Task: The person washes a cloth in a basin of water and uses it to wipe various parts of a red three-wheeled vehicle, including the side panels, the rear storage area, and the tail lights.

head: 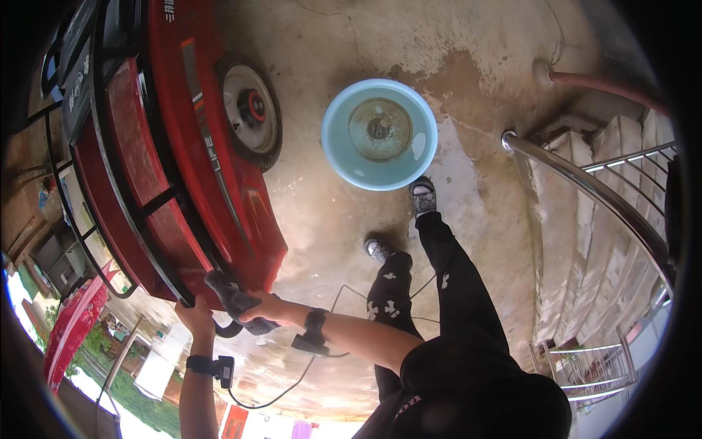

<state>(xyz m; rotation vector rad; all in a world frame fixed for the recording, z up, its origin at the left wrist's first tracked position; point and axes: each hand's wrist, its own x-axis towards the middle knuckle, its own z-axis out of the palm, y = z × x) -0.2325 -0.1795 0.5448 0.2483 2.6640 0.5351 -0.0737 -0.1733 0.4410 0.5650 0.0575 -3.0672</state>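
Note:
My left hand (196, 318) is closed around the end of a black metal rail (178, 285) on a red cargo vehicle (186, 137). My right hand (269, 308) holds a dark grey cloth (233, 299). Part of that cloth lies over the black side rail at the cargo bed's corner, and a piece hangs below my fingers. Beneath the two hands, a curved black tube end (229, 330) sticks out. Each wrist wears a black strap with a small device; the right wrist device (310, 344) and the left one (225, 372) have cables attached.
A light blue plastic basin (337, 153) with murky water stands on the concrete floor in front of my feet. The vehicle's wheel (249, 110) is left of it. Concrete steps (570, 219) with a steel handrail (592, 189) rise at right. A thin cable (299, 381) hangs near my legs.

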